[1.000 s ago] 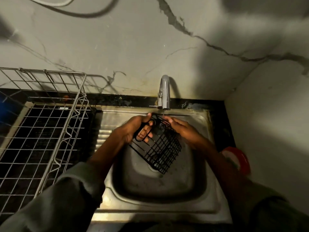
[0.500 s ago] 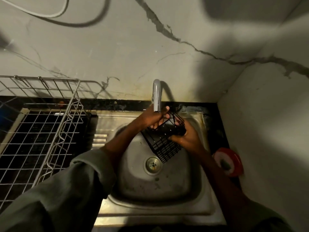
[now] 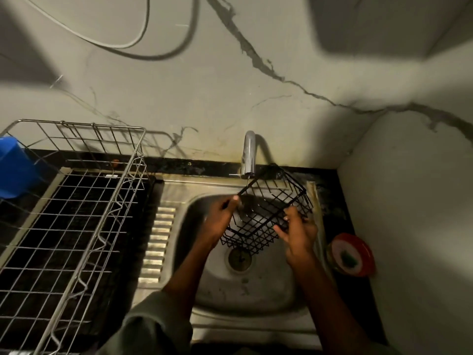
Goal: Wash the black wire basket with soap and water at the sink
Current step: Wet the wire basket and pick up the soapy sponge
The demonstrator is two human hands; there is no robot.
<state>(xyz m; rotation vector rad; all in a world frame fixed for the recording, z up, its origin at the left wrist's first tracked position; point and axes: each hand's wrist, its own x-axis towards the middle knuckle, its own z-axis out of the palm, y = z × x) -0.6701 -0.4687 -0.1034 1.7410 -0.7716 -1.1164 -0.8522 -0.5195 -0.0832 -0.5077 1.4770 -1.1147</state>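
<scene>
The black wire basket (image 3: pixel 268 213) hangs tilted over the steel sink (image 3: pixel 256 290), its open side turned up toward the tap (image 3: pixel 248 155). My left hand (image 3: pixel 221 219) grips the basket's left rim wire. On the basket's right side, my right hand (image 3: pixel 298 233) holds the near corner with curled fingers. The basket's far edge reaches just under the tap's spout. Whether water is running I cannot tell. The drain (image 3: pixel 240 258) shows below the basket.
A large steel wire dish rack (image 3: pixel 76 213) fills the counter to the left, with a blue plastic item (image 3: pixel 15 167) at its far left. A red round soap dish (image 3: pixel 350 254) sits on the black counter at the right, close to the side wall.
The basket has been turned and opened upward, its far edge now under the spout. My hands have shifted to its left rim and right corner. The camera view has tilted up.
</scene>
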